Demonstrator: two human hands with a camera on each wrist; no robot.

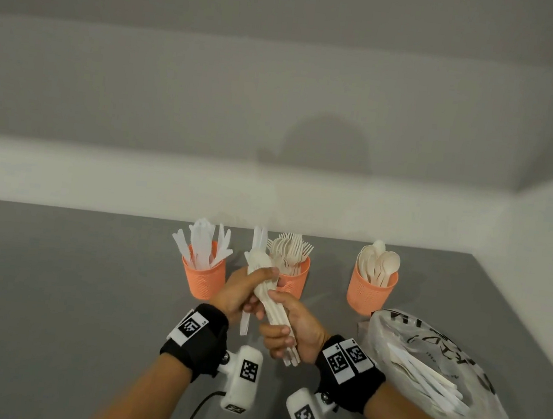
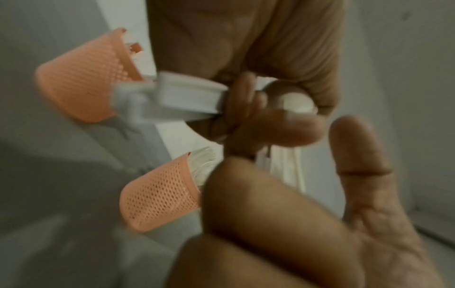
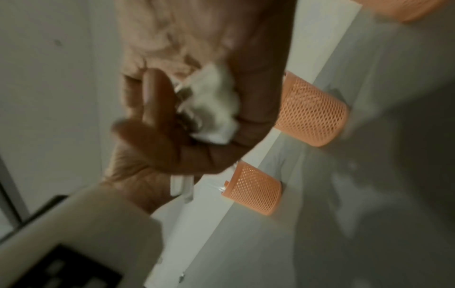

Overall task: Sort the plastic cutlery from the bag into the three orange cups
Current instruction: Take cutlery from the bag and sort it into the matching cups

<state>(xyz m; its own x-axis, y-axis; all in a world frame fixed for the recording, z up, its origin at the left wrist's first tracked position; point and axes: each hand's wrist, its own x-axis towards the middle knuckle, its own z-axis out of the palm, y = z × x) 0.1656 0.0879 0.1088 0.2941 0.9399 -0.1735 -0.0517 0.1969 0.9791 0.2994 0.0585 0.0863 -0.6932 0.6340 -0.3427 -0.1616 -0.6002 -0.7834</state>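
Cutlery bundle [image 1: 272, 298], left hand [image 1: 241, 291] fingers curled around top, right hand [image 1: 292, 331] fingers gripping handles.

grey tabletop [image 1: 52, 287], pale wall [image 1: 178, 94] behind, soft shadow.

place: bare staged recording corner | evidence: plain grey walls [image 1: 144, 91] | grey tabletop [image 1: 52, 287] | coded marker wristbands [image 1: 191, 325]

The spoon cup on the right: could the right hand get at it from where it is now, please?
Probably yes. The spoon cup stands just beyond the right hand, with bare table between; the bag lies nearer and aside. But that hand grips the cutlery bundle with the left hand.
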